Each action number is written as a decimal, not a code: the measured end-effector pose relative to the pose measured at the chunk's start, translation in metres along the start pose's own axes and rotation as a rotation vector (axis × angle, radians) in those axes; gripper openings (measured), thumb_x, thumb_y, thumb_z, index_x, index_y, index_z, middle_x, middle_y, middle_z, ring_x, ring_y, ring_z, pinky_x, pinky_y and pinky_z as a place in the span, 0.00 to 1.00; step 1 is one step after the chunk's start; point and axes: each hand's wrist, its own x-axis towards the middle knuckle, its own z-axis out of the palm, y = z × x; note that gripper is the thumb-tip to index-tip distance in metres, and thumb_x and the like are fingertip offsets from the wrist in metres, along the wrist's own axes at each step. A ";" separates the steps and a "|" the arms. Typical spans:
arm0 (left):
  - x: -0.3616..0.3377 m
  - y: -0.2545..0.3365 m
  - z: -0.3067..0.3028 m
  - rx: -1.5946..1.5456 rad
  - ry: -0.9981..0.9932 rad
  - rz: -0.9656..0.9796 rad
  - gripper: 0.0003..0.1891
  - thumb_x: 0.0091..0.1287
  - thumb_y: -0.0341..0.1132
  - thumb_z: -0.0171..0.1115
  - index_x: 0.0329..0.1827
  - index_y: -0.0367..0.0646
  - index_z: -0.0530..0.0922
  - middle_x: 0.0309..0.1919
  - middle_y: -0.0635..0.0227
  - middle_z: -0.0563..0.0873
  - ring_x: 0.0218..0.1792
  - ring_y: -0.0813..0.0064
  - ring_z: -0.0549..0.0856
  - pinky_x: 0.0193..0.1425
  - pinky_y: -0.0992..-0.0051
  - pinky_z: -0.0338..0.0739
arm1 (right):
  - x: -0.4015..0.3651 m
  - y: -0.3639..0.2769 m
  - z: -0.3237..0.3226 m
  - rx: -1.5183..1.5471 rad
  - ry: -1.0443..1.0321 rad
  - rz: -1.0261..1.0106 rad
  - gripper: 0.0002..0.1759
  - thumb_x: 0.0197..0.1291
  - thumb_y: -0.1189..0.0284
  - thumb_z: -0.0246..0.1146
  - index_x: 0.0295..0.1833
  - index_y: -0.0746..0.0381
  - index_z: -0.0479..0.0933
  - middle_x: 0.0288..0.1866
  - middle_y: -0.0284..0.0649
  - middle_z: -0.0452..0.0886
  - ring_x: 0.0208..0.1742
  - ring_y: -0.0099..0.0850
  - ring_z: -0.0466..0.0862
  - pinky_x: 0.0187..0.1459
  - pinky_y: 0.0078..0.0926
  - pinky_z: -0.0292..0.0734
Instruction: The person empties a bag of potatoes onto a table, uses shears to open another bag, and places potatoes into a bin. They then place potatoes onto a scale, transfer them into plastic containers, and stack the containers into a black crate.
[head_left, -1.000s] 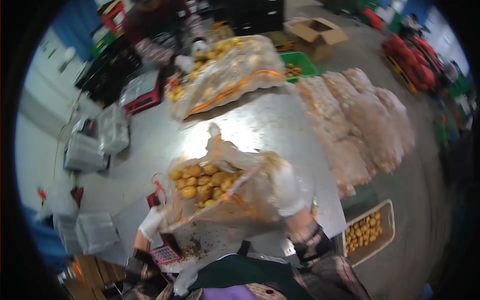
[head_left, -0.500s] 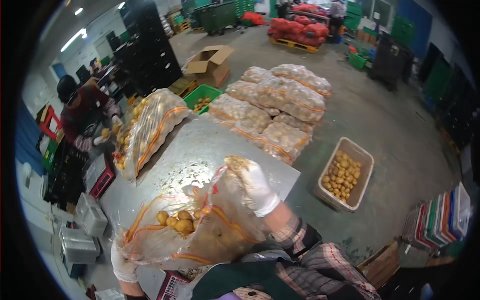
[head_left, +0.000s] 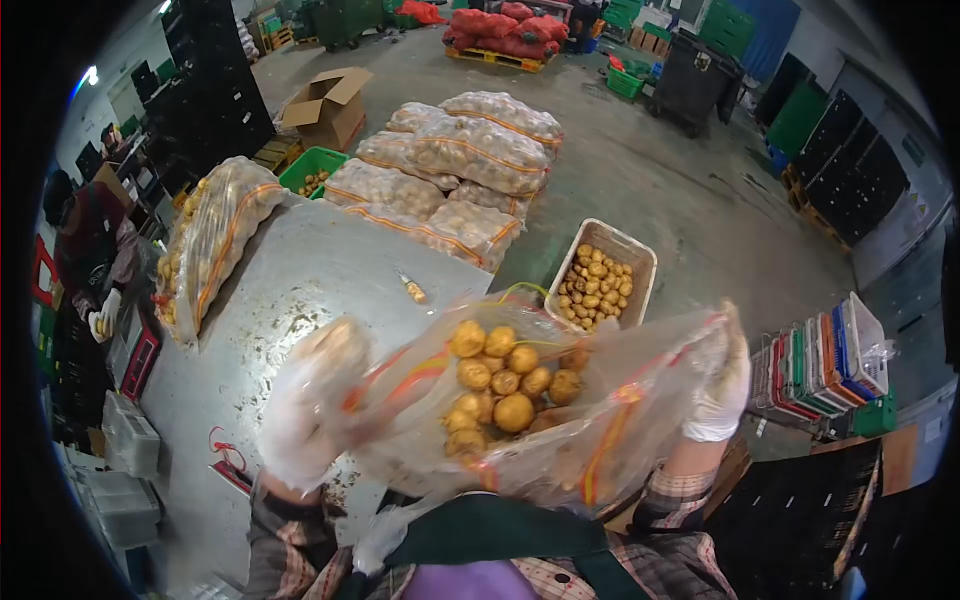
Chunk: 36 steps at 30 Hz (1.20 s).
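A clear plastic bag [head_left: 610,440] with orange and yellow stripes is stretched between my two gloved hands, its mouth wide apart. Several potatoes [head_left: 513,411] lie inside it. My left hand [head_left: 315,400], blurred, is closed on the bag's left side above the metal table [head_left: 300,260]. At the right, my right hand [head_left: 722,385] grips the other side of the bag, beyond the table edge. A cream tub [head_left: 648,280] of potatoes stands on the floor behind the bag.
A full potato bag [head_left: 215,240] leans on the table's left side, near a co-worker [head_left: 90,240]. Stacked potato bags [head_left: 480,150] stand behind the table, beside a green crate [head_left: 315,160] and a cardboard box [head_left: 328,110]. Stacked baskets [head_left: 820,350] are at right.
The bag with potatoes has been lifted off the table and moved right, and its mouth is spread wider. Both hands have risen and moved right. The camera view has turned right.
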 end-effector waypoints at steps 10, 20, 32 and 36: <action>0.169 -0.017 0.343 -0.717 -0.207 0.188 0.15 0.59 0.35 0.68 0.46 0.39 0.77 0.42 0.57 0.81 0.41 0.58 0.81 0.46 0.65 0.78 | 0.121 -0.064 -0.132 -0.198 0.079 -0.121 0.20 0.71 0.66 0.52 0.64 0.62 0.71 0.56 0.35 0.78 0.56 0.26 0.77 0.57 0.29 0.73; 0.291 -0.020 0.610 -1.458 -0.241 -1.177 0.11 0.72 0.31 0.53 0.50 0.34 0.78 0.39 0.67 0.82 0.37 0.76 0.82 0.47 0.73 0.82 | 0.303 -0.070 -0.180 -0.291 0.226 -0.045 0.19 0.70 0.66 0.54 0.61 0.63 0.74 0.55 0.36 0.79 0.55 0.25 0.77 0.57 0.26 0.72; 0.146 -0.186 0.865 -0.438 -0.591 -1.454 0.38 0.57 0.47 0.66 0.66 0.35 0.62 0.54 0.38 0.78 0.56 0.43 0.78 0.60 0.60 0.73 | 0.609 0.288 -0.394 -0.651 0.521 0.607 0.14 0.60 0.74 0.64 0.51 0.65 0.76 0.41 0.37 0.80 0.37 0.29 0.78 0.37 0.30 0.78; 0.129 -0.210 0.905 -0.447 -0.809 -1.525 0.55 0.51 0.51 0.72 0.72 0.32 0.47 0.56 0.40 0.77 0.58 0.46 0.78 0.61 0.63 0.74 | 0.591 0.344 -0.435 -0.349 0.615 0.668 0.14 0.59 0.77 0.62 0.51 0.68 0.76 0.45 0.37 0.79 0.43 0.30 0.79 0.42 0.31 0.78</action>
